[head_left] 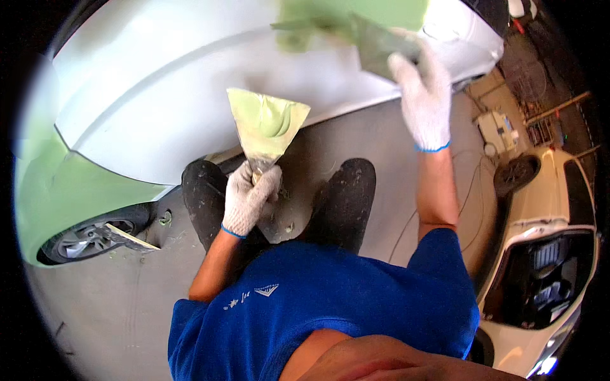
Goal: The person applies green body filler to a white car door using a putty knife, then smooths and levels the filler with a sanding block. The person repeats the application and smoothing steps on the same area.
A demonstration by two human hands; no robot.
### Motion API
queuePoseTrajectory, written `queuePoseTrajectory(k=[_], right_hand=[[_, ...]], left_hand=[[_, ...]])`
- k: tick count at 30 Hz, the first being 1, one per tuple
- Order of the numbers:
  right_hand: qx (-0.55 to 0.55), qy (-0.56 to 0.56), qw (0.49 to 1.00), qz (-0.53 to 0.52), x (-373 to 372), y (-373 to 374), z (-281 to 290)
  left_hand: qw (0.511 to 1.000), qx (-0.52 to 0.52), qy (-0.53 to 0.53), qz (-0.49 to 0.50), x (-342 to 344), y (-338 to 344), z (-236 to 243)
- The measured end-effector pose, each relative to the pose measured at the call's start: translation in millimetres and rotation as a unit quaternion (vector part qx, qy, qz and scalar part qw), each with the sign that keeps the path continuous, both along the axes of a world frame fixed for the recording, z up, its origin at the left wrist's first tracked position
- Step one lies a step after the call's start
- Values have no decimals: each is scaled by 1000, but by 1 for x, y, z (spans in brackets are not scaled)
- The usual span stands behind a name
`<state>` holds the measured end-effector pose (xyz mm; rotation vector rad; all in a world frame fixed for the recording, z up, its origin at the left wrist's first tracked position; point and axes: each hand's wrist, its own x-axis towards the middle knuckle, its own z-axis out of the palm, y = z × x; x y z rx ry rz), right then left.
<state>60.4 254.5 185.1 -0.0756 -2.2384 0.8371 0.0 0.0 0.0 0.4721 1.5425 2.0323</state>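
Observation:
My left hand, in a white knit glove with a blue cuff, is closed round the handle of a wide putty knife. Pale green putty lies on its blade, which points up toward a white car body panel. Higher and to the right, my gloved right hand grips a flat, dark grey-green spreader against the panel. A smeared patch of green filler covers the panel's upper part beside the spreader. Motion blurs the spreader's left end.
At the left is a green car section with a wheel and a narrow board leaning by it. My knees are close under the panel. A beige car stands at the right, near a wheeled machine. Thin cables cross the grey floor.

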Motion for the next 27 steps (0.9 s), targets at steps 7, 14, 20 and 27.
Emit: queuePoseTrajectory(k=[7,14,20,27], right_hand=[[-161,-26,977,139,49,-17,-74],[-89,-185,975,83,65,18,-73],[-317,-65,944,67,66,7,-111],[-529,59,826,184,65,-2,-120]], left_hand=[[977,-148,145,-48,-1,31,14],[997,-41,36,-55,19,34,-2],[967,-95,-21,-236,13,14,2],[950,-125,44,-283,17,7,-8]])
